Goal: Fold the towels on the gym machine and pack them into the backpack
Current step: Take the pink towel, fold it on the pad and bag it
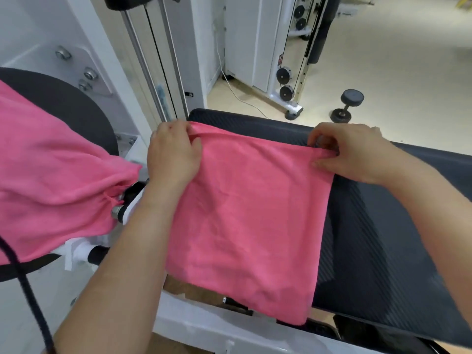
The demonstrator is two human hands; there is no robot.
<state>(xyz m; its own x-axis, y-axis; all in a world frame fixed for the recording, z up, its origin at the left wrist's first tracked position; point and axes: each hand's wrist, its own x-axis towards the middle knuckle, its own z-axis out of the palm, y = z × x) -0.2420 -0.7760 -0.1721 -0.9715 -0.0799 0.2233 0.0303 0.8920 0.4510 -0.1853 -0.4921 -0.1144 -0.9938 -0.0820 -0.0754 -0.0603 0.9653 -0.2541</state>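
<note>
A pink towel (250, 213) lies spread flat on the black padded seat (383, 238) of the gym machine, its near edge hanging over the seat's front. My left hand (173, 154) pinches the towel's far left corner. My right hand (355, 152) pinches the far right corner, fingers curled over the edge. A second pink towel (51, 175) is draped over a round black pad at the left. No backpack is in view.
The machine's white frame (199, 328) runs under the seat, with upright rails and a cable (158, 60) behind my left hand. A black dumbbell (347, 106) lies on the pale floor at the back right, near a pulley tower (288, 80). A dark cord (28, 297) hangs at the lower left.
</note>
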